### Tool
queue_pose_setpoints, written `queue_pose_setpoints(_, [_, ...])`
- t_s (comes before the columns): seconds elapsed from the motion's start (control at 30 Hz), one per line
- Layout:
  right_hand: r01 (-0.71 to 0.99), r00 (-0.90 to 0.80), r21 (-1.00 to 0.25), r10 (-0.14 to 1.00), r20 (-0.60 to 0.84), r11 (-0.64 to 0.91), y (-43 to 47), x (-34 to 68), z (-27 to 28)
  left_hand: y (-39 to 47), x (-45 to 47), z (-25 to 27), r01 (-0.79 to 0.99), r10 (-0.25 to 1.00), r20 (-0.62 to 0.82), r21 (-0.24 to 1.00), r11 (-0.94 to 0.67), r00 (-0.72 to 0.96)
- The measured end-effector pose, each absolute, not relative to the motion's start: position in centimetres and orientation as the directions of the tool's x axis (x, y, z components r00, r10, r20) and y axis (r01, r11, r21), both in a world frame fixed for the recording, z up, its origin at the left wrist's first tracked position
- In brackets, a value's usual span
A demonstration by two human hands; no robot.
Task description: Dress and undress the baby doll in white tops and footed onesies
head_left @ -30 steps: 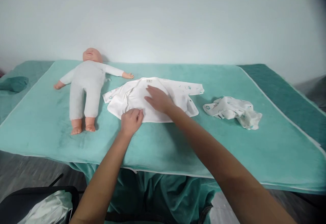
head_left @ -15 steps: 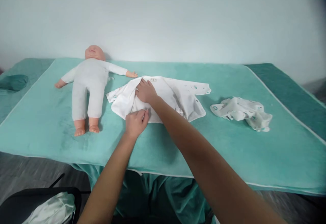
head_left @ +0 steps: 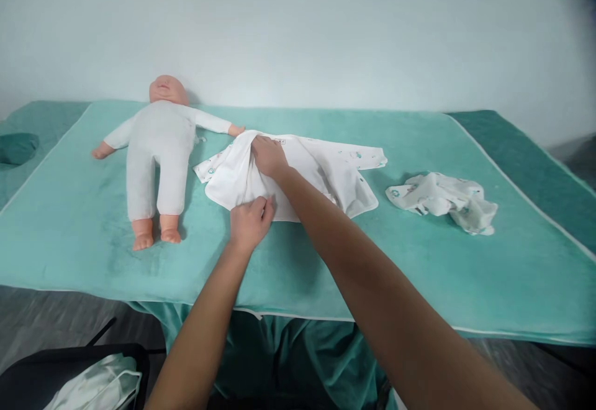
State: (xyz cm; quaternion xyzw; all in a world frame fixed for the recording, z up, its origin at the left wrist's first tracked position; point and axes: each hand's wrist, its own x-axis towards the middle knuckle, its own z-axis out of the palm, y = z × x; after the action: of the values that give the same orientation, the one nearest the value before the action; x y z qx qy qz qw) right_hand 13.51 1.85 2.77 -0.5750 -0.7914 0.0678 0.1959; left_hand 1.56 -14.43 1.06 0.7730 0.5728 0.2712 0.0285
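Observation:
A white baby shirt [head_left: 300, 177] with small green prints on its sleeves lies spread open, inside up, in the middle of the green mat. My left hand [head_left: 250, 222] is closed in a pinch on the shirt's lower edge. Higher up, my right hand [head_left: 270, 156] has its fingers curled at the shirt's left front panel near the collar; the fingertips are hidden by raised cloth. Left of the shirt, a baby doll [head_left: 161, 155] in a white body suit lies on its back, one arm reaching close to the shirt's shoulder.
A second printed white garment [head_left: 444, 202] lies crumpled to the right on the green mat [head_left: 400, 273]. A pale wall [head_left: 298, 37] rises behind. At the lower left, a black chair [head_left: 69, 360] holds a pale cloth [head_left: 100, 385].
My right fingers have tucked further in at the shirt's left panel, and the cloth there stands higher. My left hand keeps its pinch at the lower edge. The view has shifted slightly.

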Motion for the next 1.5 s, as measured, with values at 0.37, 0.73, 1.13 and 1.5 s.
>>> queue_pose_setpoints(0.37, [0.879, -0.228, -0.353, 0.933, 0.278, 0.320, -0.2, 13.0, 3.0, -14.5, 1.8, 1.5, 0.925, 0.943, 0.333, 0.357, -0.129, 0.003])
queue_pose_setpoints(0.73, [0.910, -0.188, -0.332, 0.960, 0.209, 0.250, -2.2, 23.0, 2.2, -14.7, 1.4, 1.7, 0.930, 0.940, 0.341, 0.341, -0.136, 0.013])
queue_pose_setpoints(1.13, [0.932, -0.252, -0.221, 0.952, 0.176, 0.287, -7.8, 21.8, 1.8, -15.7, 1.0, 1.7, 0.940, 0.950, 0.311, 0.323, -0.110, 0.004])
queue_pose_setpoints(1.5, [0.533, -0.258, -0.804, 0.955, 0.144, 0.265, -9.4, 19.7, 3.3, -22.1, -8.7, 8.8, 0.746, 0.793, 0.525, 0.651, -0.139, -0.310])
